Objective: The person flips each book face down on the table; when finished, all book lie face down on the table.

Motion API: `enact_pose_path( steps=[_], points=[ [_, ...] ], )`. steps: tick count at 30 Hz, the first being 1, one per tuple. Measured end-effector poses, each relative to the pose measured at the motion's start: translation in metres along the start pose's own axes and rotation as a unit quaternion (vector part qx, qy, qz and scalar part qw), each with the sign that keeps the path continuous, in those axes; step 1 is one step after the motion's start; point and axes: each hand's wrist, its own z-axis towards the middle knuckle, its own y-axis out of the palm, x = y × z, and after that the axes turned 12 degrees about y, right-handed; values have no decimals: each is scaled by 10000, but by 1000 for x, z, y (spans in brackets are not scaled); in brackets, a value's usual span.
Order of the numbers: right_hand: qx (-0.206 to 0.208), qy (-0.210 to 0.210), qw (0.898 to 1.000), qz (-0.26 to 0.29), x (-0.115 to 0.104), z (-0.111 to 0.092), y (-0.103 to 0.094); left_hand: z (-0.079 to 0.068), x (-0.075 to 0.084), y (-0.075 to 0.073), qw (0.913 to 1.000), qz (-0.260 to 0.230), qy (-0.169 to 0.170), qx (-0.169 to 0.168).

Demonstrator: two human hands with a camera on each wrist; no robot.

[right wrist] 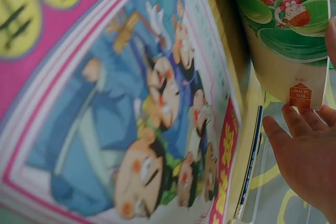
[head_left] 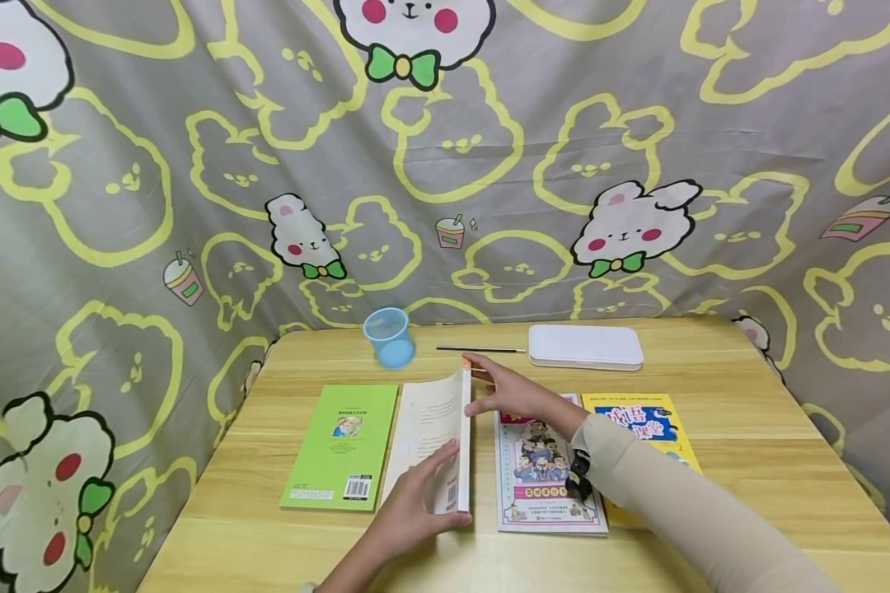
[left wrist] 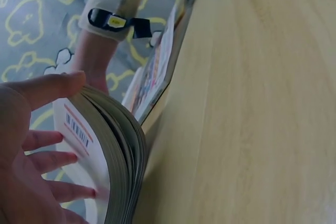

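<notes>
A white paperback book (head_left: 428, 420) stands raised off the table between both hands, its pale cover with small text bending to the left. At its near end, my left hand (head_left: 414, 501) grips it, thumb on the edge and fingers against the barcode side (left wrist: 77, 129). My right hand (head_left: 517, 394) holds the far end by the edge, close to an orange mark (right wrist: 301, 94) on the illustrated cover. To the left lies a green book (head_left: 341, 449), back cover up. A pink-bordered comic book (head_left: 541, 486) lies to the right, partly under my right wrist.
Right of the comic is a yellow book (head_left: 663, 412), partly hidden by the right forearm. Along the back of the table (head_left: 230, 527) stand a blue mesh cup (head_left: 393, 342), a thin black pen (head_left: 480, 349) and a white case (head_left: 586, 346). A patterned curtain (head_left: 475, 272) hangs behind.
</notes>
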Motion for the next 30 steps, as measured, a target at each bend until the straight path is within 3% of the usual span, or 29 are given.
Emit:
enact_pose_path(
  steps=[10,18,30],
  points=[
    [87,110,9996,-228,11,-1,-3,1,4,11,9975,676,-142,-152],
    [133,123,9986,-503,17,-3,-5,3,4,16,9889,1411,113,-443],
    [324,276,9907,-1292,29,-6,-13,1,-1,15,9829,1696,193,-689]
  ],
)
